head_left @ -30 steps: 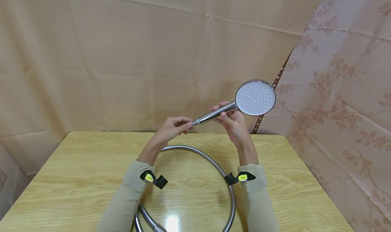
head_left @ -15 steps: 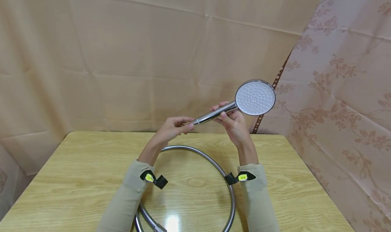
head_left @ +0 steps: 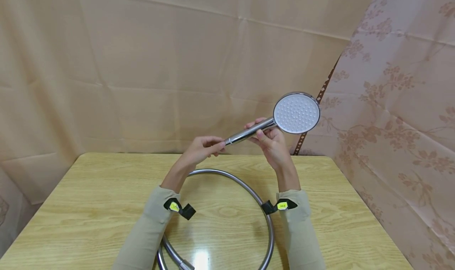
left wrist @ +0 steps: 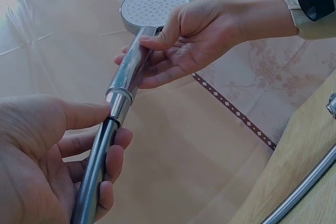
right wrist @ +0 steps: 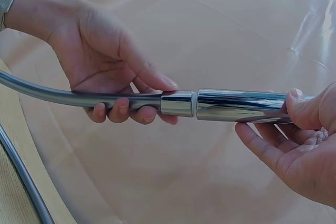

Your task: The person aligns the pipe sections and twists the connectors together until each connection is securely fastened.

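wood-look counter [head_left: 89, 202] across the bottom of the frame, long metal hose [head_left: 270, 232] kinda looped lower center, chrome shower head [head_left: 296, 114] right of center, right hand [head_left: 273, 144] with fingers clamped on its handle [head_left: 242, 136], left hand [head_left: 200, 149] with fingers curled round the hose's end

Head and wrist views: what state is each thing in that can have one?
Shower head: held aloft, tilted, no water running.
Hose: mostly looped on the table, one end raised.
Hose fitting: end to end with the handle, pale ring between; tightness unclear.
Left grip: curled round the hose.
Right grip: holding the handle.
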### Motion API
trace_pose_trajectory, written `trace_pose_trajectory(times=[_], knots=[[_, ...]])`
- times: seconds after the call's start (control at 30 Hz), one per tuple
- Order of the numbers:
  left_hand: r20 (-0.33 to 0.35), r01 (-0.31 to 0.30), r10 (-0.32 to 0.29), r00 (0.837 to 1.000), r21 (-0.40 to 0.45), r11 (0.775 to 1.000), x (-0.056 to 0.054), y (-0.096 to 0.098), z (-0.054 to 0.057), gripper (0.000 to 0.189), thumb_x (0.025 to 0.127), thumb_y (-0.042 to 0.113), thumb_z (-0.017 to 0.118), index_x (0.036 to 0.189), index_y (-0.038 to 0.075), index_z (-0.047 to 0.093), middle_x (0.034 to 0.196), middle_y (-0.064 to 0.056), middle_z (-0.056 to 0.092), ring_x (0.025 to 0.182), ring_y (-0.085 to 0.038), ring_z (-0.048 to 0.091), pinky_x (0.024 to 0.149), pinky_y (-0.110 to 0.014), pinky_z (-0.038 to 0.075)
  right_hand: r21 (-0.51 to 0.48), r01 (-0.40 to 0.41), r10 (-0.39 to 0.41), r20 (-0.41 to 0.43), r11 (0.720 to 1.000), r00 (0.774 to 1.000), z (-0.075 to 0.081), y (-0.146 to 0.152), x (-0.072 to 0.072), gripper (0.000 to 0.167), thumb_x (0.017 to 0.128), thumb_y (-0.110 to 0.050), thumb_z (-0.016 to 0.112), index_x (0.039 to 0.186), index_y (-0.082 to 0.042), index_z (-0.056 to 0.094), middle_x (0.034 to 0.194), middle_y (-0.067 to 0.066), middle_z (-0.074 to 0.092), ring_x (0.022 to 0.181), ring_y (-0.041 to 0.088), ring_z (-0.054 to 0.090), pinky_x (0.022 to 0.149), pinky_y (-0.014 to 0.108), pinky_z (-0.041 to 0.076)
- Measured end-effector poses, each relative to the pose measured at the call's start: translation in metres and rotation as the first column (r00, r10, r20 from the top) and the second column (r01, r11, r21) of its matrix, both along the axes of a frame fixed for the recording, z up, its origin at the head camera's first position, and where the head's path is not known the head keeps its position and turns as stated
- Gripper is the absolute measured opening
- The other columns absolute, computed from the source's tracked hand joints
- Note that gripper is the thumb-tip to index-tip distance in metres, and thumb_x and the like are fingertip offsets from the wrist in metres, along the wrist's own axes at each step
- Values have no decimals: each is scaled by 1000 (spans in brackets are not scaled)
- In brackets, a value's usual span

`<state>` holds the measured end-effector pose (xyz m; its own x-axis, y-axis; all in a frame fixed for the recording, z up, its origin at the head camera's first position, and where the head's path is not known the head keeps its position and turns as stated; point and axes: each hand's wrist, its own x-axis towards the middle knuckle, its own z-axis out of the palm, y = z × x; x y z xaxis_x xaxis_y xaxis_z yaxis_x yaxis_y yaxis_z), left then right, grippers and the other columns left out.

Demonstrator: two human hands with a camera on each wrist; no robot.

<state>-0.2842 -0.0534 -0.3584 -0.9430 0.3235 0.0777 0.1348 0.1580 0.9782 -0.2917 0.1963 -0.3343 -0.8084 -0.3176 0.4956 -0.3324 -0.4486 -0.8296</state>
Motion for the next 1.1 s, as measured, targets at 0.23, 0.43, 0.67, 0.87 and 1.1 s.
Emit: trace_pose_trajectory(times=[0.23,0.43,0.67,0.87,1.1], knots=[[-19,13,-13,1000,26,1000,0,1,-2,30,99,23,69,126,10,68,108,-14,73,85,-16,60,73,-30,40,-8,13,-13,4,1000,1000,0,-1,0,22,104,2,46,122,-7,54,114,3,74,113,16,70,95,34,58],[-18,14,-13,1000,45,999,0,2,-4,29,99,21,69,126,10,68,110,-19,72,87,-22,60,74,-30,40,-23,37,-37,8,999,999,0,-2,-1,24,104,3,46,123,-7,57,116,4,75,112,17,71,94,33,58],[-46,6,-4,999,43,999,2,3,-4,31,98,22,69,126,8,67,102,-11,73,85,-20,61,74,-31,40,-76,100,-97,36,992,995,-1,-9,1,24,102,1,51,123,-5,61,120,7,74,113,22,72,95,35,58],[-48,-1,3,999,43,999,6,5,-5,31,98,23,70,126,9,67,100,-9,73,83,-17,60,74,-31,40,-97,143,-137,69,985,988,-1,-13,2,22,102,0,50,122,-4,60,115,7,76,109,21,73,93,34,59],[-34,-7,8,999,43,999,10,5,-5,30,99,24,69,126,11,67,108,-17,72,85,-16,60,74,-31,40,-87,136,-130,75,987,989,-4,-11,5,25,101,-4,54,126,0,56,111,7,76,109,23,73,91,35,60]])
